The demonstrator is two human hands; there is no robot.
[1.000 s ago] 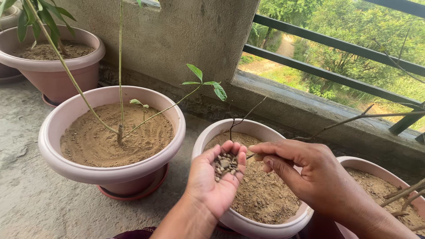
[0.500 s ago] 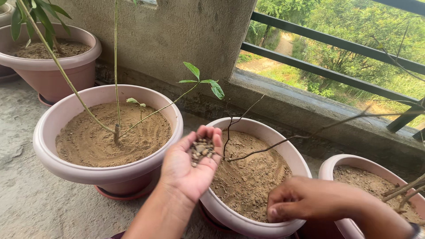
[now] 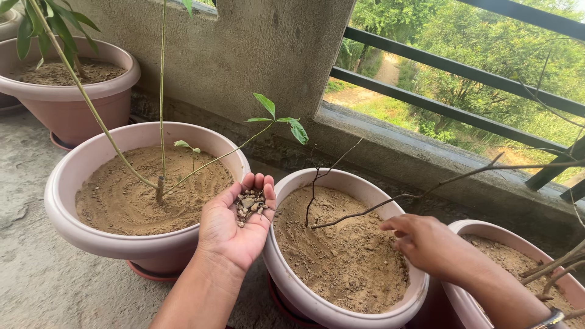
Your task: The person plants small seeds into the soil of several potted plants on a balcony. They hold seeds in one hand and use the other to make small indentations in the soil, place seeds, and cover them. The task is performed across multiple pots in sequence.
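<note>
My left hand (image 3: 236, 222) is cupped palm up between two pots, holding a small heap of grey-brown pebbles (image 3: 250, 205). My right hand (image 3: 426, 242) hovers over the right rim of the middle pink pot (image 3: 317, 304), fingers loosely bent, nothing visible in them. That pot holds sandy soil (image 3: 341, 250) and a thin bare twig (image 3: 314, 192). To the left stands a bigger pink pot (image 3: 79, 225) with soil and a slender sapling (image 3: 161, 91) with a few green leaves.
A third pot (image 3: 67, 91) with a leafy plant stands at the back left, and a fourth pot (image 3: 481, 234) with dry branches at the right. Behind are a concrete wall (image 3: 262, 49), a ledge and dark metal railings (image 3: 463, 61). The floor is rough concrete.
My left hand with the pebbles has moved left, off the middle pot toward the gap between pots. My right hand left the pebble heap, dipped to the pot's front rim, then rose over its right side.
</note>
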